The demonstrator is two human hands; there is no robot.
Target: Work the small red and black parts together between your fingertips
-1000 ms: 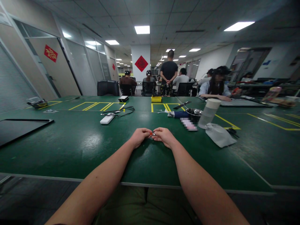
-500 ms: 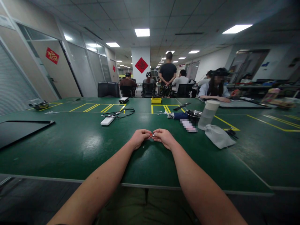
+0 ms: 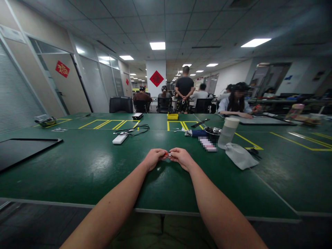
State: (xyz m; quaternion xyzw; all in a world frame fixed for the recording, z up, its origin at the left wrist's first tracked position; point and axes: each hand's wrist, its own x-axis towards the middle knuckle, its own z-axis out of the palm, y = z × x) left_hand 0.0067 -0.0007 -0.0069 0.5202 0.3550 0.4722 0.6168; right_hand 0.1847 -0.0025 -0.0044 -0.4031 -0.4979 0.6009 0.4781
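Observation:
Over the middle of the green table, my left hand and my right hand meet fingertip to fingertip. Between the left thumb and fingers is a small orange-red piece. A tiny shiny silver piece shows at the tips of the right fingers, close against the orange-red one. Whether the two pieces are joined I cannot tell, since both are small and partly covered by fingers. Both hands are closed in a pinch.
A white power bank with a black cable lies ahead on the left. On the right stand a metal bowl and a translucent bottle, beside a white pouch. Farther back is a yellow box. People sit beyond.
The whole scene sits slightly lower in the picture, as the camera has tilted up a little. Both hands keep their pinch on the small pieces, with hardly any shift between them.

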